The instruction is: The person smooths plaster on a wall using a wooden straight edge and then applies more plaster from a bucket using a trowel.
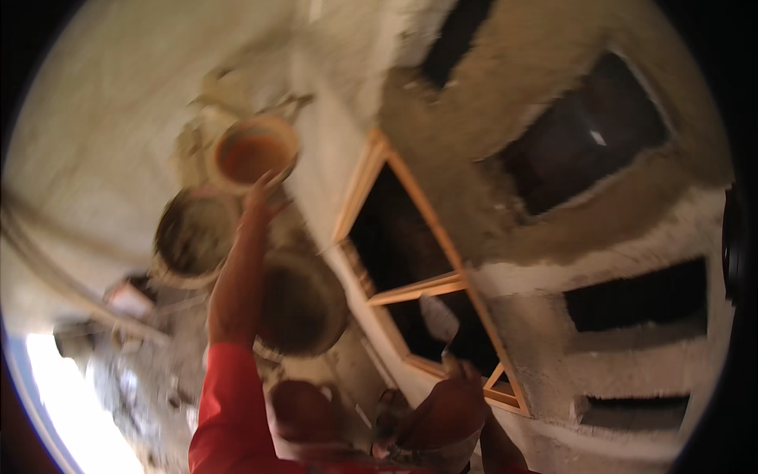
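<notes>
Honestly, could tip the orange bucket (290, 141) by tugging lopsidedly with the left hand (261, 198) (can't tell if gripping), while clutching a trowel (440, 317) in the right hand (463, 370).

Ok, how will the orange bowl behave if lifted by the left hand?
The orange bowl would probably feel light for its size, since much of its orange inside shows bare. It may tip, as the left hand is at only one side of its rim. Its even, round outline suggests it's fairly stiff.
</notes>
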The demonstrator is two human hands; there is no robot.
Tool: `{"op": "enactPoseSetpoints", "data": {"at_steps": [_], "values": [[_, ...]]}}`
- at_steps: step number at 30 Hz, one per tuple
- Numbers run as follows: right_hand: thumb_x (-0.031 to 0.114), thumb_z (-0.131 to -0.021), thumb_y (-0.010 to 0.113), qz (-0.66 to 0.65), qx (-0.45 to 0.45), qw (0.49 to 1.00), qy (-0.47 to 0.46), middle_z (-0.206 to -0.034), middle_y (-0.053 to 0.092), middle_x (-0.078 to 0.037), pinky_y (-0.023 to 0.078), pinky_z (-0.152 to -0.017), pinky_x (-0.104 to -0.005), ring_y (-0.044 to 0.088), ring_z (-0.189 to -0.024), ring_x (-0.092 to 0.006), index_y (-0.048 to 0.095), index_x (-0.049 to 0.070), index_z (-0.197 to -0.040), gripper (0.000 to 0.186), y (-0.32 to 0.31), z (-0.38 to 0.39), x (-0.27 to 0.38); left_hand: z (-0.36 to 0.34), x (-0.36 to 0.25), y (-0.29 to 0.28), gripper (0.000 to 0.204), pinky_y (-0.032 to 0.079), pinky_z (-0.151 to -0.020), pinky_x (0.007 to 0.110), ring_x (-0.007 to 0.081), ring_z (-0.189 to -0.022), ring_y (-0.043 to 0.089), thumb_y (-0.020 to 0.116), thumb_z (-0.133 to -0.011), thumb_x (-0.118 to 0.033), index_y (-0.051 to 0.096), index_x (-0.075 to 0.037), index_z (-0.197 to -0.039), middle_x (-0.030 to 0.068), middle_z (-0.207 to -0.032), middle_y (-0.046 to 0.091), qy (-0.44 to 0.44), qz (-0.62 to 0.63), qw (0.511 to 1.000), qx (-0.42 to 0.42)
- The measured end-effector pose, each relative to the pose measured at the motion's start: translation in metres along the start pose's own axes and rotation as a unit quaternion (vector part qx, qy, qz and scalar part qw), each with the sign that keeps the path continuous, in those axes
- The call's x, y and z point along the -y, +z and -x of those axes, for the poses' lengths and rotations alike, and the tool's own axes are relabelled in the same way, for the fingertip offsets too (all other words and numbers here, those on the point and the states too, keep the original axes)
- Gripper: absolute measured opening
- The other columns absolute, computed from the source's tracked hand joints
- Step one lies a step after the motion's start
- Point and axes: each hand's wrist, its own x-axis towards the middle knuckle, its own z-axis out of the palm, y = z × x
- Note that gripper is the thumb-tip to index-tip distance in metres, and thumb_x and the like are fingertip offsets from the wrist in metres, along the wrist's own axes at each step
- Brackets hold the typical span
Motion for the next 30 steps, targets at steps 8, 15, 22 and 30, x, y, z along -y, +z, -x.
{"op": "enactPoseSetpoints", "data": {"at_steps": [8, 15, 22, 30], "values": [[0.039, -0.11, 0.03, -0.172, -0.066, 0.981, -0.066, -0.131, 0.058, -0.015, 0.043, -0.102, -0.0398, 0.057, -0.12, -0.0292, 0.057, 0.004, -0.132, 0.049, -0.015, 0.143, -0.131, -0.033, 0.068, 0.066, 0.064, 0.052, -0.099, 0.058, 0.0417, -0.123, 0.054, 0.065, -0.095, -0.023, 0.034, 0.005, -0.145, 0.0249, -0.141, 0.045, 0.084, 0.137, 0.963, -0.218], [0.026, -0.108, 0.04, -0.283, -0.169, 0.934, 0.138, -0.124, 0.061, -0.012, 0.045, -0.1, -0.035, 0.055, -0.114, -0.0206, 0.057, -0.001, -0.128, 0.037, 0.017, 0.2, -0.143, -0.04, 0.058, 0.052, 0.052, 0.055, -0.088, 0.067, 0.0468, -0.124, 0.053, 0.05, -0.09, -0.004, 0.037, 0.006, -0.139, 0.0244, -0.14, 0.044, 0.093, 0.153, 0.961, -0.209], [0.026, -0.105, 0.045, -0.157, -0.1, 0.974, 0.133, -0.122, 0.063, -0.013, 0.046, -0.098, -0.0352, 0.058, -0.112, -0.0211, 0.057, 0.001, -0.128, 0.036, 0.02, 0.133, -0.075, -0.022, 0.041, 0.052, 0.05, 0.054, -0.088, 0.066, 0.0486, -0.124, 0.052, 0.048, -0.095, -0.013, 0.037, 0.001, -0.142, 0.0246, -0.141, 0.044, 0.051, 0.108, 0.981, -0.155], [0.026, -0.102, 0.051, -0.119, -0.074, 0.984, 0.113, -0.12, 0.064, -0.013, 0.047, -0.097, -0.0355, 0.06, -0.11, -0.0216, 0.058, 0.003, -0.129, 0.036, 0.017, 0.123, -0.052, 0.1, 0.02, 0.107, 0.033, 0.064, -0.066, 0.051, 0.0416, -0.101, 0.065, 0.045, -0.095, -0.005, 0.041, 0.011, -0.124, 0.0267, -0.12, 0.054, -0.067, 0.013, 0.998, 0.001]]}}
